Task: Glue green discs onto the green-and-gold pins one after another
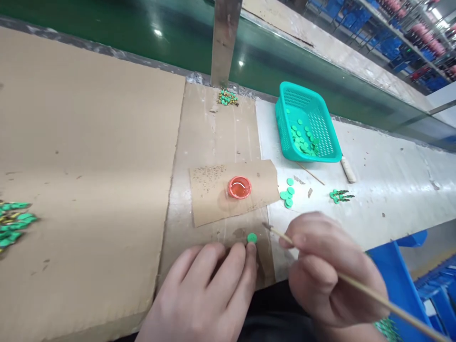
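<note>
My left hand (203, 289) is at the bottom middle, its fingertips on a small green disc (251, 238) at the edge of a cardboard sheet (217, 133). My right hand (327, 266) grips a thin bamboo stick (313, 251), whose dark tip points toward that disc, a little apart from it. Ahead, an orange-red cap (239, 187) holding clear liquid sits on a speckled cardboard scrap (210, 194). Several loose green discs (287, 195) lie right of the scrap. A teal plastic basket (306, 123) holds several more.
Small green-and-gold parts lie in clusters at the far edge (228, 98), on the white bench (388, 175) and at the left (12, 221). A metal upright (224, 38) stands behind the bench before a green conveyor belt (142, 33). Blue racks stand upper right.
</note>
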`<state>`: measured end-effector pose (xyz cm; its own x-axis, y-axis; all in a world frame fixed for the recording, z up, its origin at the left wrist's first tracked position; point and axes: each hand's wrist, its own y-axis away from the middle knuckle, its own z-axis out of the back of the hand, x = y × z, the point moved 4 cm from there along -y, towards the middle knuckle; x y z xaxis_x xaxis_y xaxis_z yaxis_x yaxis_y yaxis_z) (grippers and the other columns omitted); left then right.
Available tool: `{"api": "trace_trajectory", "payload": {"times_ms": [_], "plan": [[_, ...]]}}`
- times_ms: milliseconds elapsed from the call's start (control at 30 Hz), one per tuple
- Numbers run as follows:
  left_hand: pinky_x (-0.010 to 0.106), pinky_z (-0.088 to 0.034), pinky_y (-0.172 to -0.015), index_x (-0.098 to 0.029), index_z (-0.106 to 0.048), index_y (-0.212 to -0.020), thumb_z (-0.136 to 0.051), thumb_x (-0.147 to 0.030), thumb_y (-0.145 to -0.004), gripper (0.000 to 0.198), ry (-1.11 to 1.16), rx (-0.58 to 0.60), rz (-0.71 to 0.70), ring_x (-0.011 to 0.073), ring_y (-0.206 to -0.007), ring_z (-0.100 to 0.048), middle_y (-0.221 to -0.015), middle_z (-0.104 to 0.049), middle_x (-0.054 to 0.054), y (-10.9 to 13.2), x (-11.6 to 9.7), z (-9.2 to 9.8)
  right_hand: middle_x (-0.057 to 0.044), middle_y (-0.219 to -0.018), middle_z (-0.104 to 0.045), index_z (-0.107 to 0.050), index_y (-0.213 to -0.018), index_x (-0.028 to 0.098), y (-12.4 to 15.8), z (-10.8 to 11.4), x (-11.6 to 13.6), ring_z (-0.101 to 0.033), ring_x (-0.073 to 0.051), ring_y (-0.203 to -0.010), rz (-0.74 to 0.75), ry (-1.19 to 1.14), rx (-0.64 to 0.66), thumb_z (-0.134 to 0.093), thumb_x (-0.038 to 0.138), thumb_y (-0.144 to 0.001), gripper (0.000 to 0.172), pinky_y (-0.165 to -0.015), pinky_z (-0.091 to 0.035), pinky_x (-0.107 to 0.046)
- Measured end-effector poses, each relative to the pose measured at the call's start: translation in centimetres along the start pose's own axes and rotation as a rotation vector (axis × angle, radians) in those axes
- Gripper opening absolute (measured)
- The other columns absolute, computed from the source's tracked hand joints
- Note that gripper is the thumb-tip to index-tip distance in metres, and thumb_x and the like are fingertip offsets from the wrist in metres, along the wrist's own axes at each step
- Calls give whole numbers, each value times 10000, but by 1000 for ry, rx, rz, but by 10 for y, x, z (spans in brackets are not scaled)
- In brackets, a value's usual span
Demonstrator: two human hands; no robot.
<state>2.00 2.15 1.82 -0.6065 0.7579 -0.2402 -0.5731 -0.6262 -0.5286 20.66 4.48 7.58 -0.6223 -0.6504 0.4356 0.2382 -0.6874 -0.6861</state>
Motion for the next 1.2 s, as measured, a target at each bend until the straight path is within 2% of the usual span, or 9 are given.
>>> {"api": "trace_trajectory", "payload": {"times_ms": [100,200,400,567,767,1200], "plan": [[510,-472,-853,-87,-823,-1332,-656,-89,-1077,305,21,-34,3,312,-1043,-659,-1248,-853,95,1,-1,-4,-63,-927,-725,-728,-1230,73,23,3,5,-721,-165,-756,-23,-72,-50,-577,103,-1211,155,-622,-635,-333],[521,-458,-849,-102,-832,-1303,-605,-79,-1087,314,33,-53,25,316,-1037,-656,-1235,-855,94,1,-1,-8,-63,-929,-728,-724,-1213,68,31,0,4,-718,-151,-774,-37,-86,9,-562,109,-1223,167,-633,-648,-314],[505,-441,-847,-144,-849,-1247,-535,-78,-1114,347,61,37,27,303,-1012,-643,-1162,-855,72,-3,1,-8,-79,-919,-753,-716,-1196,83,29,3,2,-763,-163,-823,-55,-84,96,-582,151,-1232,154,-705,-696,-313],[501,-450,-848,-144,-843,-1215,-545,-81,-1118,320,62,-25,57,293,-1017,-643,-1187,-852,64,-4,0,-5,-82,-913,-766,-708,-1226,91,27,3,3,-776,-165,-812,-68,-84,153,-570,158,-1231,154,-704,-713,-314],[515,-458,-867,-150,-851,-1184,-567,-77,-1101,305,54,-9,29,309,-1047,-647,-1238,-844,77,0,1,-7,-91,-907,-794,-715,-1256,105,26,4,1,-807,-187,-797,-72,-97,185,-589,155,-1212,143,-685,-734,-332],[516,-459,-880,-164,-862,-1173,-556,-88,-1111,321,56,30,-16,319,-1066,-642,-1282,-842,76,1,1,-3,-89,-891,-774,-722,-1209,98,26,3,1,-786,-179,-775,-82,-102,160,-581,154,-1217,151,-695,-718,-325]]}}
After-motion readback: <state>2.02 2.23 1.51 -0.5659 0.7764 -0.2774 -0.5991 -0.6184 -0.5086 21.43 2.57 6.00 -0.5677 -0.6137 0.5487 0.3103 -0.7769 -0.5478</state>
